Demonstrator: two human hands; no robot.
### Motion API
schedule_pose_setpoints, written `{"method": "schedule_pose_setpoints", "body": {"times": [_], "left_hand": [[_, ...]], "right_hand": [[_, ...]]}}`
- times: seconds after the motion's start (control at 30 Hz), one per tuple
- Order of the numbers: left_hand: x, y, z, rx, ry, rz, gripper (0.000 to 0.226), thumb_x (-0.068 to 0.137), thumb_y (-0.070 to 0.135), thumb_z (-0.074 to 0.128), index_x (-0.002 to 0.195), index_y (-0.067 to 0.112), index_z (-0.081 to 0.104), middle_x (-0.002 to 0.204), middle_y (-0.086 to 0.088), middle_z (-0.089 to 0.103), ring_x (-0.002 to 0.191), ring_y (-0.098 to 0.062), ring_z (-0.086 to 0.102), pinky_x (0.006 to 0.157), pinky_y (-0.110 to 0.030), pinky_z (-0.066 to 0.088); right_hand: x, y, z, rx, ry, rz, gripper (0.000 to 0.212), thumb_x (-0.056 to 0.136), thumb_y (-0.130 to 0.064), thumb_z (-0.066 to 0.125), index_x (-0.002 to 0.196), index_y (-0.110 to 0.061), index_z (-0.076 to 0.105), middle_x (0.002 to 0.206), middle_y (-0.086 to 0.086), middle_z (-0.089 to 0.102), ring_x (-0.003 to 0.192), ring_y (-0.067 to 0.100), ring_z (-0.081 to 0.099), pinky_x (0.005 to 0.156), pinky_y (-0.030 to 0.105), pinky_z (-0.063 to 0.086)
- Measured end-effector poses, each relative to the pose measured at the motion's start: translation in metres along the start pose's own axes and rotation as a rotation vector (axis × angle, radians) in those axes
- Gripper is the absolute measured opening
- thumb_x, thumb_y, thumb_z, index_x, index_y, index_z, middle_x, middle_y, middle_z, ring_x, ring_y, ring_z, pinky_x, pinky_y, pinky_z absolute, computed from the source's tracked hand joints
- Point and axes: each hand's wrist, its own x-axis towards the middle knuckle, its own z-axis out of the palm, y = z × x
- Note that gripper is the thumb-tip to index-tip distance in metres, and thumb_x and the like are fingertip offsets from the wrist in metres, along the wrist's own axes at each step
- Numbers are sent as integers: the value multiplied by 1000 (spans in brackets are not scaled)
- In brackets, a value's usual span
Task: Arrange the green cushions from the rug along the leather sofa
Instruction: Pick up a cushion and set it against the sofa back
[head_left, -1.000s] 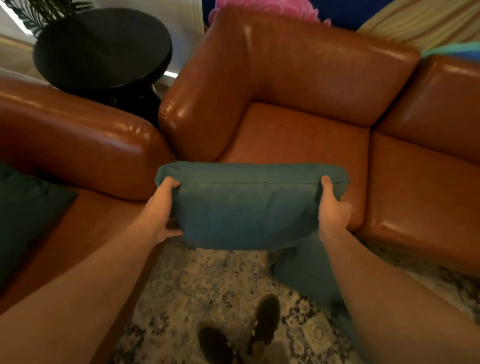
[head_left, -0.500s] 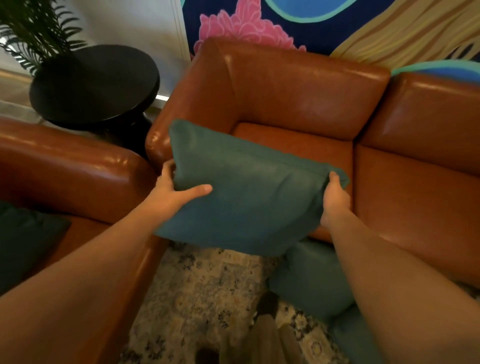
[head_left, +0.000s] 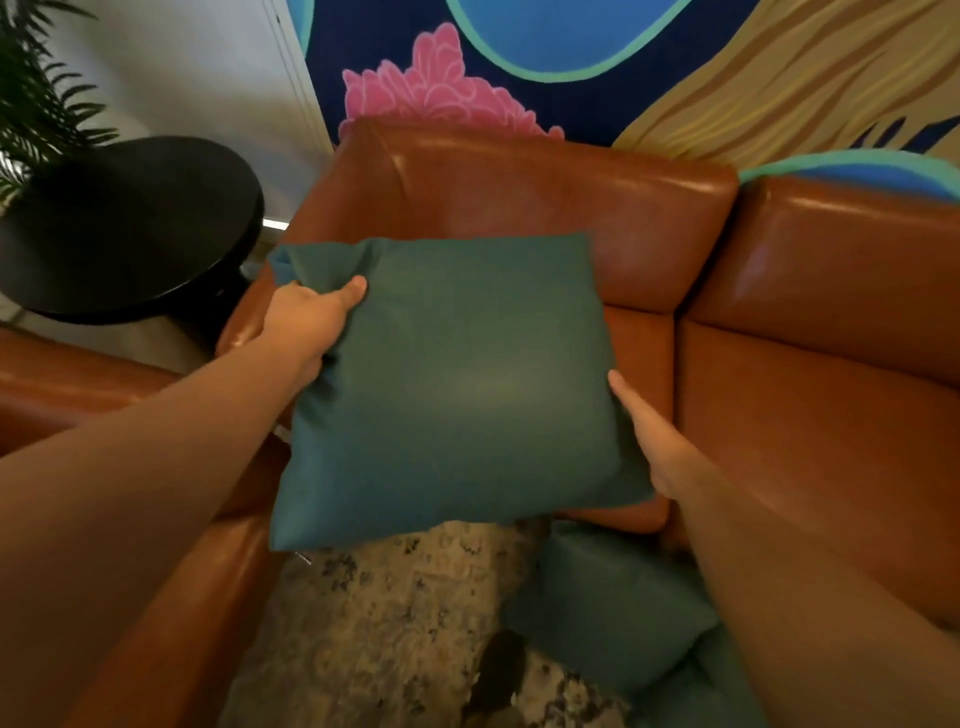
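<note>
- Green cushion (head_left: 447, 384): held in the air with its broad face toward the camera, in front of the corner seat of the leather sofa (head_left: 810, 395). Its upper edge overlaps the backrest; its lower edge hangs past the seat's front edge, above the rug (head_left: 395, 623).
- Left hand (head_left: 306, 322): grips the cushion at its upper left corner. The thumb lies across the front face; the remaining fingers are hidden behind the fabric. The fabric bunches at this corner, so the hand is clamped on the cushion.
- Right hand (head_left: 654, 441): set against the cushion's right edge, toward the lower right corner. Its visible digit lies straight along the edge. The other fingers are hidden behind the cushion, so whether they curl around it cannot be told.
- Both forearms extend from the lower corners of the frame toward the cushion.
- Second green cushion (head_left: 608, 608): lies on the rug at the sofa's front edge, below the right forearm. More green fabric (head_left: 691, 691) shows just below it, at the bottom edge of the frame.
- Rug: patterned in pale and dark tones, fills the floor between the sofa sections.
- A dark shoe (head_left: 498, 670) rests on the rug, just left of the second green cushion.
- Black round table (head_left: 130, 234): stands beyond the sofa's left arm, with plant fronds (head_left: 36, 104) above its far edge.
- Painted wall (head_left: 571, 67): blue, pink and tan shapes behind the backrest.
</note>
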Motion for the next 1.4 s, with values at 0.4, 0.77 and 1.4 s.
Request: {"method": "schedule_pose_setpoints", "body": {"times": [0.4,0.77,1.4], "left_hand": [[62,28,-4,-47,-679,-335,120,41,81,90,150,49,49,138,-3,70,121,-29,70,103,-50,52],[173,18,0,-15,-549,-350,72,70,58,87,133,26,71,125,-16,74,110,-36,75,87,-45,62],[304,51,84,-6,-363,-150,53,81,35,90,128,24,68,115,2,76,108,-16,70,79,-36,59]], "right_hand": [[65,-63,-25,-84,295,-100,107,55,-90,76,123,-8,70,112,9,74,102,34,72,98,49,58],[159,-148,15,-112,225,75,93,58,-68,93,123,-9,62,117,16,73,106,39,72,100,55,57],[221,-220,15,436,218,-82,43,95,-25,76,136,-17,63,128,8,72,112,24,70,69,36,63]]}}
